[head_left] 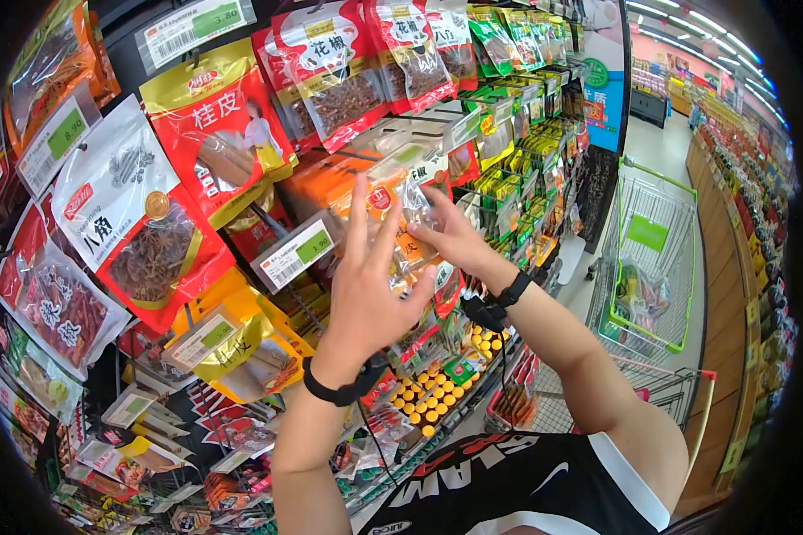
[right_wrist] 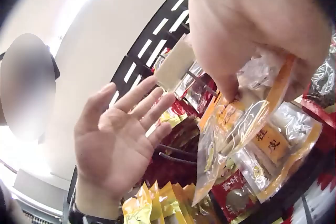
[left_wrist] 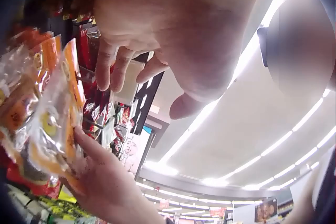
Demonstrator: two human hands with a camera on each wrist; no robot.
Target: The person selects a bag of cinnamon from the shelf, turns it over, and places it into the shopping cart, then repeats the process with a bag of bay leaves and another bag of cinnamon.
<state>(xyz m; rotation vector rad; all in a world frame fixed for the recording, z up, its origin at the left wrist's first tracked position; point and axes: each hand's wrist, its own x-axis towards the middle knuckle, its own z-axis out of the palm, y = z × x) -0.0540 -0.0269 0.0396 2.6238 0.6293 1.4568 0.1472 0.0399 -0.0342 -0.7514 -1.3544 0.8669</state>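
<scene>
A clear packet with orange panels is hanging before the shelf rack, the right hand pinching it between thumb and fingers; glare is making it hard to tell whether another packet is caught too. The left hand is spreading its fingers beside it, holding nothing. Nearby, a price tag is jutting out; farther off, a green-trimmed cart is standing in the aisle.

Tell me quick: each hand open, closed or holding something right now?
Left hand: open, fingers spread, holding nothing.
Right hand: closed, pinching a clear-and-orange packet.
</scene>
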